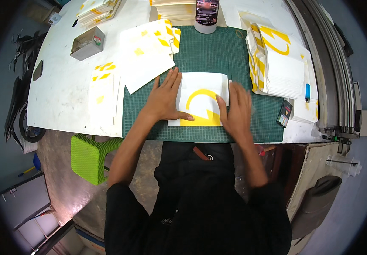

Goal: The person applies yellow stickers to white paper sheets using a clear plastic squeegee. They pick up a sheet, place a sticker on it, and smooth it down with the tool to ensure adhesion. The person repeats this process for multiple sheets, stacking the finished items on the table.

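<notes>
In front of me a white sheet with a yellow curved print [202, 89] lies on the green cutting mat [204, 51], with a folded flap at its right side. My left hand [164, 101] rests flat on the sheet's left edge, thumb and fingers apart. At the right edge is my right hand [238, 111], its fingers stretched out and slightly blurred, the thumb touching the paper. Beyond my left hand lie several loose white-and-yellow sheets [143, 55], overlapping the mat.
A thick stack of folded white-and-yellow paper [281, 63] stands at the right, near a blue lighter [307, 92] and a small dark box [284, 114]. A phone [207, 12] stands upright at the back. Left are a grey open box [87, 43] and a green stool [88, 159].
</notes>
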{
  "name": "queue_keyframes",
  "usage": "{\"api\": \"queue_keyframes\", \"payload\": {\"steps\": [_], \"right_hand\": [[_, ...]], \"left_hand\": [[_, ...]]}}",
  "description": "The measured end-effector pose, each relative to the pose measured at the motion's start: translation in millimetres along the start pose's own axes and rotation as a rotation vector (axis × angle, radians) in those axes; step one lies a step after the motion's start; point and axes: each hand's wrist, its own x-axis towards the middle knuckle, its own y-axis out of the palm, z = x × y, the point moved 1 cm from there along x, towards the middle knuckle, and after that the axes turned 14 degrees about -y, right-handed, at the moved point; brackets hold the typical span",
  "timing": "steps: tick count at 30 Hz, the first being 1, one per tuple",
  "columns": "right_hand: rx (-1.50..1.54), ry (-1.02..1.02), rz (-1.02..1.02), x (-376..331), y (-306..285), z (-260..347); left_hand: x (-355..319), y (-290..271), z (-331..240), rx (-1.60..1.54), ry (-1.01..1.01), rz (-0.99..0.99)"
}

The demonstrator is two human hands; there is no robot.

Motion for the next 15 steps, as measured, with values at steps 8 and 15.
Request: {"api": "queue_keyframes", "payload": {"steps": [8,15], "right_hand": [[0.239,0.444,-0.039,-28,-5,36],[0.569,0.598,-0.174,-20,-2,37]], "left_hand": [[-65,26,-18,-0.590,-0.383,-0.390],[-73,37,-32,-1.076,-0.503,-0.464]]}}
